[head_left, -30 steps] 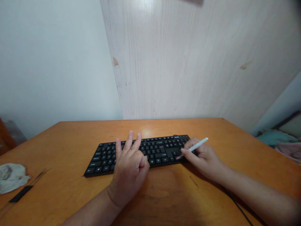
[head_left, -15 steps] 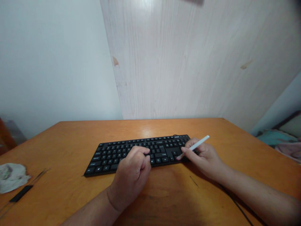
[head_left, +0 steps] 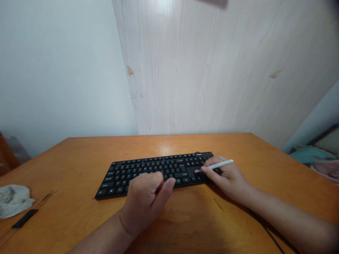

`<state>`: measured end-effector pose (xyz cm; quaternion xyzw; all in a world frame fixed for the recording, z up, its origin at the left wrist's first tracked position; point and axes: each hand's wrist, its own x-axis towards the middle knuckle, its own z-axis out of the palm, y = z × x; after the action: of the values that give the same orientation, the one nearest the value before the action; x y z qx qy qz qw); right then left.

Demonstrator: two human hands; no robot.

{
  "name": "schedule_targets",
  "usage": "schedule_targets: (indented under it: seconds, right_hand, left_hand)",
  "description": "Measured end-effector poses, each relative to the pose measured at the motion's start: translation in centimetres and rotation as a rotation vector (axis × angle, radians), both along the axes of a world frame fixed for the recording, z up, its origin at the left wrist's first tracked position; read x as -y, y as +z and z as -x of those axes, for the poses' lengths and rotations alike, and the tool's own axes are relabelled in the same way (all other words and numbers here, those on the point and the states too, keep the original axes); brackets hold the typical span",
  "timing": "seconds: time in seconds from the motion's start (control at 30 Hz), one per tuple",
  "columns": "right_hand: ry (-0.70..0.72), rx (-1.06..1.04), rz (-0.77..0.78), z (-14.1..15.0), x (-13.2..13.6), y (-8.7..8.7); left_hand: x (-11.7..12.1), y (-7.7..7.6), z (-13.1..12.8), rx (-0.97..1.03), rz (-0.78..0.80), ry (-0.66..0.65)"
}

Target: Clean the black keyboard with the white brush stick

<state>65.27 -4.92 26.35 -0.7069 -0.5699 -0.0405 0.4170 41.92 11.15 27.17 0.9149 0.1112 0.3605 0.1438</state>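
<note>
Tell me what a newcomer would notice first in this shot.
The black keyboard stands out, lying in the middle of the orange wooden desk against a pale wood-grain panel. The left hand sits curled over the keyboard's front edge, left of centre. At the keyboard's right end, the right hand grips a slim white pen, its tip pointing over the keys.

Soft indoor light glares faintly on the wood panel (head_left: pixel 164 14) and desk (head_left: pixel 165 148); the right hand (head_left: pixel 229 178) casts a mild shadow.
</note>
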Motion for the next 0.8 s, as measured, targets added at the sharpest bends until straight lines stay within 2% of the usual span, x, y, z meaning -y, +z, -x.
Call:
schedule_targets:
  seconds: [0.23, 0.47, 0.57, 0.8]
  right_hand:
    - [0.043, -0.128, 0.071, 0.4, 0.7, -0.2]
    - [0.068, -0.127, 0.079, 0.3, 0.3, -0.2]
    - [0.039, -0.098, 0.046, 0.1, 0.1, -0.1]
    - [0.000, -0.048, -0.013, -0.2, 0.1, -0.1]
  left_hand:
    - [-0.5, 0.1, 0.4, 0.018, -0.028, -0.084]
    - [-0.9, -0.2, 0.4, 0.077, -0.088, 0.013]
    - [-0.9, -0.5, 0.4, 0.094, -0.086, 0.005]
    - [-0.7, -1.2, -0.1, 0.177, 0.057, -0.088]
